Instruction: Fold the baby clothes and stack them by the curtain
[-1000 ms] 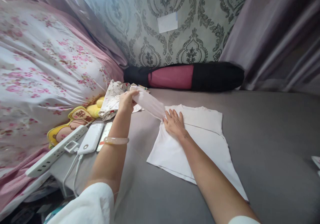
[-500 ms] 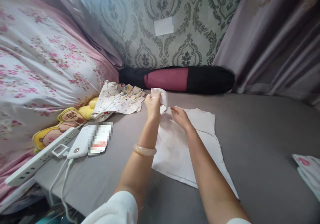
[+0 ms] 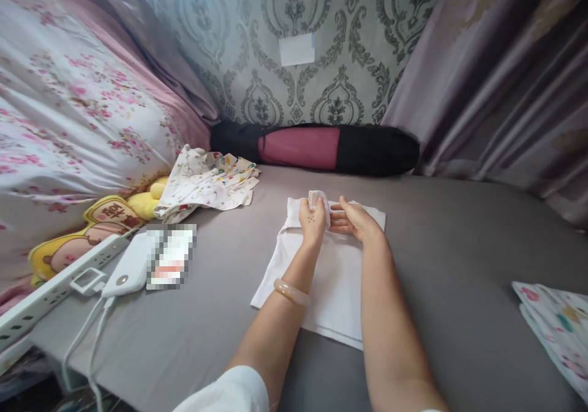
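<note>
A white garment [image 3: 337,289], possibly a shirt, lies spread on the grey bed sheet [image 3: 220,259]. My left hand [image 3: 313,219], with a pale bangle on the wrist, is closed around a bunched piece of it near the upper edge. Fingers stretched and thumb apart, my right hand [image 3: 356,219] is just to the right, its fingertips beside the bunched cloth; whether they touch it I cannot tell. My right forearm hides part of the garment's right side.
To the left lie a patterned cloth [image 3: 206,185], a yellow plush toy [image 3: 101,222], a power strip [image 3: 68,277] and a white power bank [image 3: 128,271] with cables. A long black-and-pink bag [image 3: 298,147] runs along the wall. Folded printed cloth [image 3: 551,326] lies at the right.
My left hand has moved right and nearer with the bunched cloth. The garment's left part now shows left of my arm. My right hand has shifted right and its fingers are spread.
</note>
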A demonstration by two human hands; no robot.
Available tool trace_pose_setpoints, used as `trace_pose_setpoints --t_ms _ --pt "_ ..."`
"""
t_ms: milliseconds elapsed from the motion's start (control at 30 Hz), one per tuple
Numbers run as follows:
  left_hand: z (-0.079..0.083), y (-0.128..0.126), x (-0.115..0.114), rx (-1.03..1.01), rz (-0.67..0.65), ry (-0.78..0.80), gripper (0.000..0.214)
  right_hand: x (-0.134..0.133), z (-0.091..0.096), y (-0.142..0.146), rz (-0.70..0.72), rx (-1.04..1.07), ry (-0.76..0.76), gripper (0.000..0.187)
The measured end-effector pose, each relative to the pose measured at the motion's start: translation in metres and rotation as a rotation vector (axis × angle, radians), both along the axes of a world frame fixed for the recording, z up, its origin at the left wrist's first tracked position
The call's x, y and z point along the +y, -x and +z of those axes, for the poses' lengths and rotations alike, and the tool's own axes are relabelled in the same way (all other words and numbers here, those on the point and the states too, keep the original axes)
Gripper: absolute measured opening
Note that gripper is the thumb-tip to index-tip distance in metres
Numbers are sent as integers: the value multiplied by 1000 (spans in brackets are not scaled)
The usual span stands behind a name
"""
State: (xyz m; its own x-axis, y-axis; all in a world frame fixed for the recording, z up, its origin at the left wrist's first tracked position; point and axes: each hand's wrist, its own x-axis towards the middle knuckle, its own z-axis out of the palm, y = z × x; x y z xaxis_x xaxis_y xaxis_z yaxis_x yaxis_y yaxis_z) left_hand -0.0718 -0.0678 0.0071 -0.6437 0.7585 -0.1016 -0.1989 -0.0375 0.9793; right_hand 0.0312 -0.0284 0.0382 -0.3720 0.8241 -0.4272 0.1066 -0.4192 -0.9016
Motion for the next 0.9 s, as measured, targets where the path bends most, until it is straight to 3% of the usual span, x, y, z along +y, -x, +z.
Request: trace_pose_setpoints --t_ms 100,133,333,467,567,700,800,900 --pt "-8 -10 0 319 41 26 26 2 -1 -3 20 -2 29 49" --pt "-9 -12 0 361 -6 30 29 2 -1 -4 23 3 38 53" --pt "-11 -17 -5 379 -222 41 53 7 -6 -13 -39 12 46 75" --pt "-12 -17 -8 345 -317 29 59 10 -8 -18 -118 -30 2 67" --pt "-10 -15 -9 408 -342 51 54 9 -6 -23 -185 -91 -28 49" --pt "-5 -2 -11 707 -187 181 29 7 -6 -29 -246 -256 -111 19" --pt "0 14 -18 934 -4 412 30 7 -10 -32 -254 -348 -149 11" --pt "3 28 -27 1015 110 633 29 11 -15 -33 -245 -384 -158 8"
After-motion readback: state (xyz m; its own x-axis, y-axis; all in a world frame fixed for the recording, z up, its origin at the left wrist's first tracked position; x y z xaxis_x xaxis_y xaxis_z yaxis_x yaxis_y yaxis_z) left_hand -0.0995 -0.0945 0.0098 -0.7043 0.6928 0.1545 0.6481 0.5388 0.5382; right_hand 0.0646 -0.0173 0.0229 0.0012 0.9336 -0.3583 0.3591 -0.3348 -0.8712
